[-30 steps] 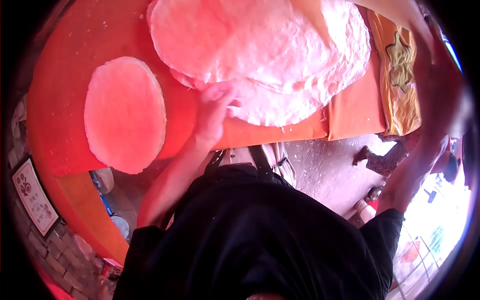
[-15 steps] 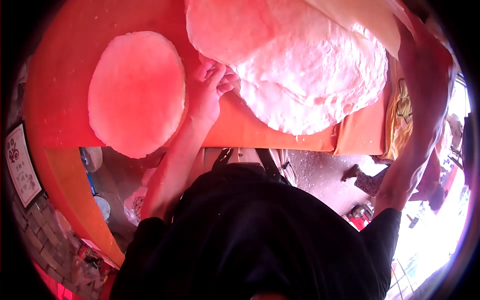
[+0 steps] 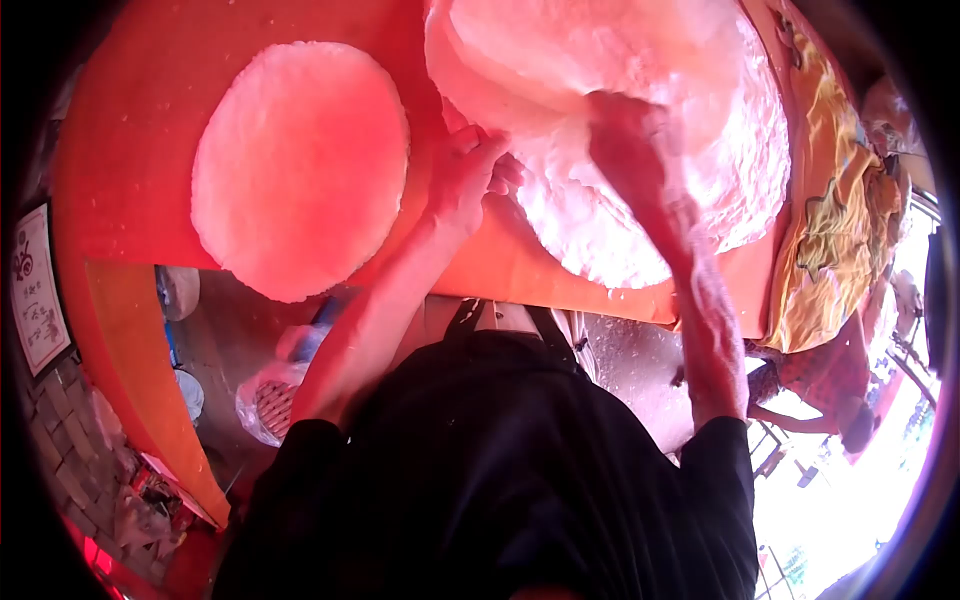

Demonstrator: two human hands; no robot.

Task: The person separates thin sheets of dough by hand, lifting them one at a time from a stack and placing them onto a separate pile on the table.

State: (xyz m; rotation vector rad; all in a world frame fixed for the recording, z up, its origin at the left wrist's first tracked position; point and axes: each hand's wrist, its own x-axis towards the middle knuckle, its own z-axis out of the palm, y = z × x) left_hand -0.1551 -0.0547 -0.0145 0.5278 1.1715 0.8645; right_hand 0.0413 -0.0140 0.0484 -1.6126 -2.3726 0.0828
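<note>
A large, thick sheet of dough (image 3: pixel 745 160), bumpy and floury on its right side, lies folded on the orange table. At its left edge my left hand (image 3: pixel 475 175) rests with the fingers curled in against the dough. My right hand (image 3: pixel 630 130) is over the middle of the sheet, touching a fold there; motion smears its fingers, so I cannot make out their grip. Left of my left hand lies a flat round of dough (image 3: pixel 300 170), apart from the larger sheet.
The orange table (image 3: pixel 130 150) curves down on the left. A crumpled yellow cloth (image 3: pixel 825 220) lies at its right edge. Under the table is a clear plastic bag (image 3: pixel 270 405). A framed sign (image 3: pixel 40 290) stands far left. Another person (image 3: pixel 830 375) is at the right.
My right hand has come from the far right onto the middle of the dough, and the raised flap now lies lower. My left hand stays by the left edge. The view has shifted.
</note>
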